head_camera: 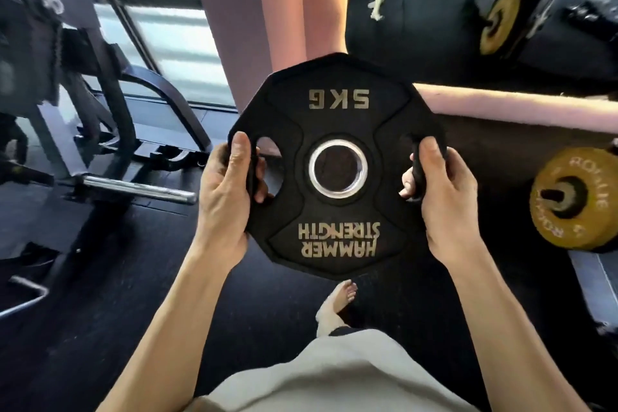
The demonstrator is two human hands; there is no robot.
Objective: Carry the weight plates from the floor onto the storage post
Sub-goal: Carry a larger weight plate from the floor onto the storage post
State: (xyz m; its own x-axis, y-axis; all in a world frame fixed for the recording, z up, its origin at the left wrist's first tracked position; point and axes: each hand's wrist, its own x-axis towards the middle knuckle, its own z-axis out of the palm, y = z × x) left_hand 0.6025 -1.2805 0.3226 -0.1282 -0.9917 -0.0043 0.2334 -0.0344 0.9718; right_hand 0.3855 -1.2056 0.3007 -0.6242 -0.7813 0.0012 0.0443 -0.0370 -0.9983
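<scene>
Plate: a black many-sided weight plate (337, 164), marked 5 KG, is held off the floor at the middle of the view, face toward the camera with its lettering upside down.
Left hand: the left hand (227, 191) clamps the plate's edge at 9 o'clock, thumb on the face and fingers curled through the grip slot there.
Right hand: the right hand (441, 197) mirrors it at 3 o'clock, fingers wrapped round the bar of the opposite slot.
Why this hold: the two slots sit opposite each other, so a grip on each likely shares the load evenly and keeps the plate from swinging; it also leaves the steel-ringed centre hole (337, 168) uncovered for sliding onto a peg.
Storage post: a bare chrome post (140, 190) sticks out sideways from the dark rack at 9 o'clock, well apart from the plate.
Other stock: a yellow plate (573, 199) already sits on a peg at 3 o'clock, and another yellow plate (500, 23) hangs at 1 o'clock.
Stage: judged from this, the carry is under way and the loading not yet done.
Next need: the plate probably has to turn so its hole faces the post's tip.
</scene>
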